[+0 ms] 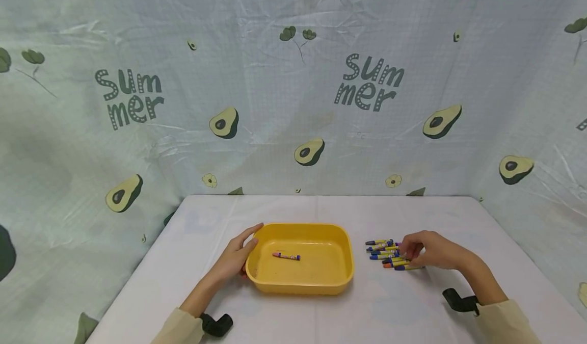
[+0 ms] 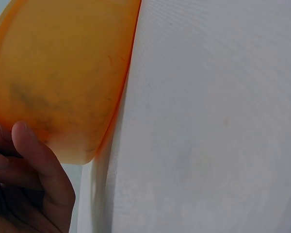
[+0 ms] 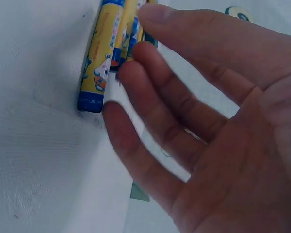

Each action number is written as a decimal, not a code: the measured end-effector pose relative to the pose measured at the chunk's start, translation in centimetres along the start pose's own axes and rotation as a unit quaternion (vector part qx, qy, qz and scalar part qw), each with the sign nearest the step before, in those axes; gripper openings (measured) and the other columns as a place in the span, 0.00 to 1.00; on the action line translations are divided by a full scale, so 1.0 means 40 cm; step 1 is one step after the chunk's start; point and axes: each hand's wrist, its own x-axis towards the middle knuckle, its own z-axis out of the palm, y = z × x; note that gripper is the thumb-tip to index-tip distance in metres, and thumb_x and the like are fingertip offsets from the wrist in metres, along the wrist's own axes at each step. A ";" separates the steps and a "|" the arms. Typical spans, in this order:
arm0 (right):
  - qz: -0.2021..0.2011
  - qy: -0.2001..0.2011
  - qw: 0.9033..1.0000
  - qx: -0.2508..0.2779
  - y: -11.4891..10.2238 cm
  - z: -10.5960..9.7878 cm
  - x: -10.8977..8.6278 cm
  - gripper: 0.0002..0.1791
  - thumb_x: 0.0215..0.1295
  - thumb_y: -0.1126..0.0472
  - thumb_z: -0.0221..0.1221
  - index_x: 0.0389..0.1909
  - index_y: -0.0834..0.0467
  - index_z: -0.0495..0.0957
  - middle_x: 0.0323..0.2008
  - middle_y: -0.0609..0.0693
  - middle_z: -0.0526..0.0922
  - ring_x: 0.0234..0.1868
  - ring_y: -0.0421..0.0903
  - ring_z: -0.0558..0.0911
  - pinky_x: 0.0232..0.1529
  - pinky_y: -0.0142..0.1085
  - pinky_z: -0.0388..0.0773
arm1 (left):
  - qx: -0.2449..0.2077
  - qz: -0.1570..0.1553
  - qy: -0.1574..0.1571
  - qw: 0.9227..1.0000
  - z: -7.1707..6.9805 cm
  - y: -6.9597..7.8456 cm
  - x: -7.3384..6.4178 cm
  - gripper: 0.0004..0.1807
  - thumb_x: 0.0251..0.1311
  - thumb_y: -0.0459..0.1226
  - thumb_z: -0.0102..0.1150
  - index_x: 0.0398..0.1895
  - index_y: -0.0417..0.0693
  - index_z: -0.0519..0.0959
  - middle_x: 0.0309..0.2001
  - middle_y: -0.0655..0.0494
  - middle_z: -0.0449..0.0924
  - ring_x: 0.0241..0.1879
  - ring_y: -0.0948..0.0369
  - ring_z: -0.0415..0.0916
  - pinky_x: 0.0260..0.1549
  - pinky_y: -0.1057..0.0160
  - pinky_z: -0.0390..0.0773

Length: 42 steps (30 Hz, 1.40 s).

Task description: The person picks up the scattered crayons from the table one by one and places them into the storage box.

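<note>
My left hand (image 1: 235,256) grips the left rim of a yellow plastic tray (image 1: 302,289), thumb at the edge. In the left wrist view, its curled fingers (image 2: 31,145) lie against the tray's outer side. Inside the tray lies one pinkish crayon (image 1: 286,256) with a yellow and blue wrapper. To the right of the tray, my right hand (image 1: 435,249) bends down over a cluster of crayons (image 1: 384,253). In the right wrist view, its thumb reaches the crayons beside a blue-ended crayon (image 3: 99,58). The index fingertip is hidden, so a pinch cannot be made out.
A white cloth covers the table (image 1: 316,323), and the crayon cluster lies on it a short way from the tray's right side. Behind the table hangs a pale curtain (image 1: 270,79) printed with avocados. A black strap piece (image 1: 460,301) juts from the right wrist.
</note>
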 end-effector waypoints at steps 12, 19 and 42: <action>0.072 0.011 0.997 -0.022 0.020 0.023 0.000 0.10 0.52 0.71 0.74 0.30 0.53 0.86 0.30 0.45 0.83 0.31 0.40 0.76 0.31 0.31 0.76 | 0.000 -0.009 -0.001 1.000 0.002 0.005 -0.005 0.28 0.82 0.43 0.44 0.81 0.54 0.60 0.19 0.52 0.69 0.11 0.62 0.66 0.14 0.66 0.75; 0.060 0.011 0.998 -0.017 0.024 0.016 0.000 0.09 0.50 0.71 0.75 0.27 0.54 0.87 0.29 0.45 0.86 0.29 0.37 0.77 0.30 0.31 0.78 | 0.004 -0.004 -0.001 1.000 -0.001 -0.003 -0.005 0.28 0.82 0.45 0.43 0.81 0.55 0.60 0.22 0.53 0.71 0.11 0.62 0.67 0.15 0.65 0.76; 0.024 -0.027 0.999 -0.007 0.027 -0.026 -0.024 0.09 0.56 0.69 0.69 0.36 0.56 0.85 0.34 0.47 0.84 0.34 0.34 0.78 0.35 0.31 0.79 | -0.002 -0.019 0.015 1.000 0.000 0.005 0.005 0.26 0.82 0.42 0.43 0.80 0.58 0.62 0.69 0.42 0.70 0.17 0.64 0.66 0.21 0.69 0.72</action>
